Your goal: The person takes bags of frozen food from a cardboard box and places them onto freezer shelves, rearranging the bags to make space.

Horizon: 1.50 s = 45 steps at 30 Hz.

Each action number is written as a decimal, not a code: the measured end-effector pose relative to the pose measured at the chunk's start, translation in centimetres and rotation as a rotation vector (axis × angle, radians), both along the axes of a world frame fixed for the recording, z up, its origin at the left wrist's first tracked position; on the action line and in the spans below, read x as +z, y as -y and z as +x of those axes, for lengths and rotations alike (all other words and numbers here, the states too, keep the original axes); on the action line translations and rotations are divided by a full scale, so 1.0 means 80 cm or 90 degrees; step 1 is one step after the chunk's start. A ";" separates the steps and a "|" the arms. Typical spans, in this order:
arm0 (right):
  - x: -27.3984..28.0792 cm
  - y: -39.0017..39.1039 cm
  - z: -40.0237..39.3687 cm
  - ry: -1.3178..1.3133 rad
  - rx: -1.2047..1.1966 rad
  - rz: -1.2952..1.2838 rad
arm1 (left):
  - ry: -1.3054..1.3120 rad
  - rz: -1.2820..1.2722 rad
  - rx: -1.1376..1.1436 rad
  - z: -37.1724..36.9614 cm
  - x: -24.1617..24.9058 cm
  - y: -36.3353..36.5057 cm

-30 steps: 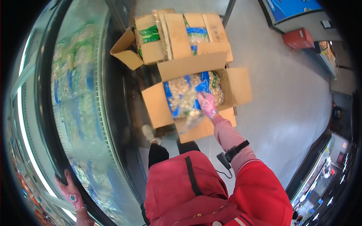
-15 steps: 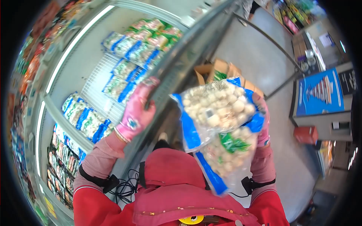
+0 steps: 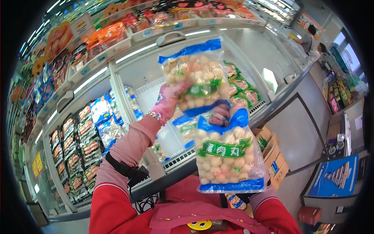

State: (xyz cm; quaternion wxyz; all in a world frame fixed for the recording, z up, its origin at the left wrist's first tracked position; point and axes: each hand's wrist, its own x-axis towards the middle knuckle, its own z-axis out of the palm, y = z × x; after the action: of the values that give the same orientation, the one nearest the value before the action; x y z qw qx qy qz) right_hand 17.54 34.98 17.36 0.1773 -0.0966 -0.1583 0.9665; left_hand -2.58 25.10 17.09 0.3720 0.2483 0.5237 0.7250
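My left hand (image 3: 168, 102), in a pink patterned glove, grips a clear bag of meatballs (image 3: 200, 80) with blue ends and a green label. Its thumb lies over the front of the bag, while the other fingers are hidden behind. Lower and closer to me, my right hand (image 3: 220, 114) has its fingers curled over the blue top of a second bag of meatballs (image 3: 225, 165), which hangs upright with its label facing me. The upper bag's bottom edge touches or nearly touches my right fingers. Both bags are held over the front edge of an open chest freezer (image 3: 181, 169).
Inside the freezer lie more meatball bags (image 3: 186, 128), green-and-red packs (image 3: 240, 87) and rows of dark packs (image 3: 74, 156). A shelf of packaged goods (image 3: 156, 25) runs above it. Cardboard boxes (image 3: 274, 160) stand right of me. People (image 3: 309, 41) are far right.
My view has turned toward the freezer. Both bags, earlier together at my right hand, are now apart. My left hand, empty before, has taken hold of the upper one.
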 end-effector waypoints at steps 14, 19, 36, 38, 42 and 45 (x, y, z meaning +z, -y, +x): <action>0.032 -0.068 -0.050 0.324 -0.087 0.209 | -0.137 -0.001 0.024 -0.106 0.033 0.066; 0.046 -0.110 -0.054 0.259 -0.275 0.303 | -0.929 -0.397 -0.349 -0.080 0.013 -0.023; -0.125 -0.165 -0.076 0.340 -0.303 0.775 | -0.981 -0.723 -0.931 -0.025 -0.547 -0.069; -0.125 -0.161 -0.076 0.357 -0.282 0.773 | -0.983 -0.692 -0.947 -0.023 -0.567 -0.038; -0.125 -0.163 -0.080 0.441 -0.277 0.808 | -0.725 -0.603 -0.623 -0.040 -0.512 -0.033; -0.119 -0.169 -0.092 0.523 -0.292 0.830 | -0.579 -0.722 -0.711 -0.057 -0.389 -0.093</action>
State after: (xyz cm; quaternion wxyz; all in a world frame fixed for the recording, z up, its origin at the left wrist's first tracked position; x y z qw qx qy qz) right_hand 10.17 48.52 7.80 0.3200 -0.3520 -0.7194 0.5062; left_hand -7.14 32.58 -14.07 0.4924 0.5072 0.7012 -0.0932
